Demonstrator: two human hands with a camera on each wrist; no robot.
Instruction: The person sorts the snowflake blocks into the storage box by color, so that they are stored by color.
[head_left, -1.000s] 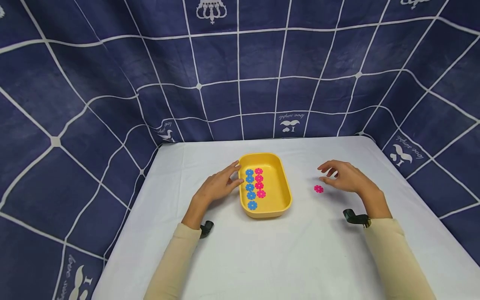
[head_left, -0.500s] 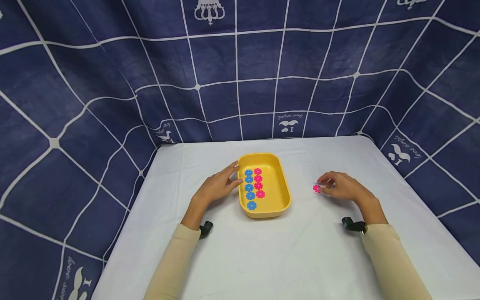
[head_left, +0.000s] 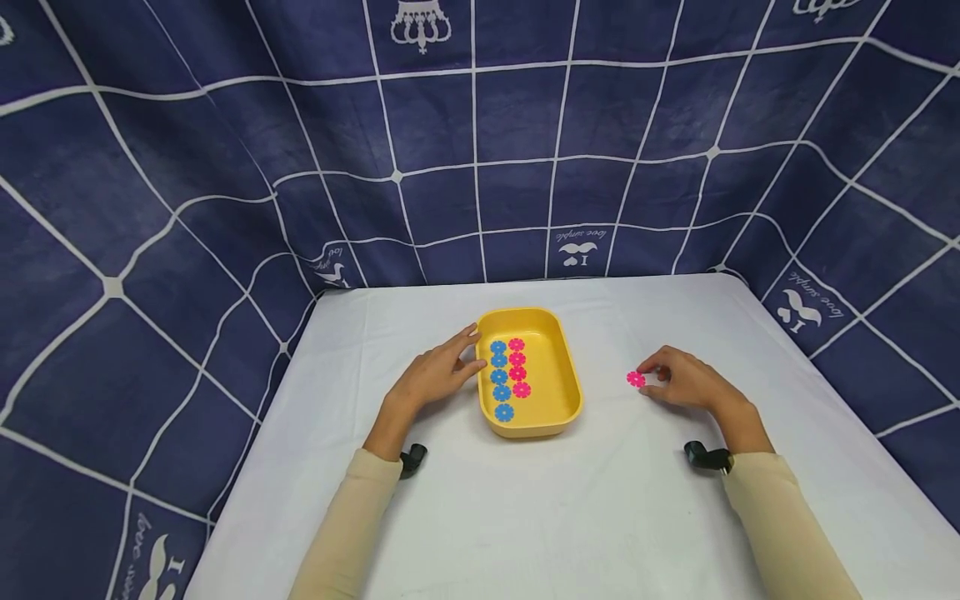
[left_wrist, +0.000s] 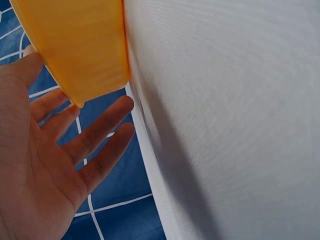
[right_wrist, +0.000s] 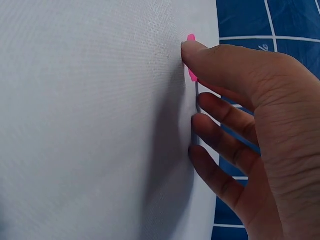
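My right hand (head_left: 690,381) pinches a pink notched plastic disc (head_left: 636,379) between thumb and forefinger, low over the white table. In the right wrist view the disc (right_wrist: 192,60) appears edge-on behind the thumb, and the other three fingers are loosely bent. My left hand (head_left: 437,372) rests at the left side of a yellow tray (head_left: 558,367), thumb and forefinger at its rim and the other fingers spread. Inside the tray, a column of several blue discs (head_left: 502,392) lies along the left, beside a shorter column of pink discs (head_left: 517,373).
A white cloth covers the table (head_left: 540,517). Dark blue curtains (head_left: 517,108) with white grid lines hang behind and on both sides. Each wrist carries a small black camera, such as the right wrist camera (head_left: 705,456).
My right hand has come down and toward the body onto the loose pink disc, and its thumb and forefinger have closed on it. The left hand and tray stay put.
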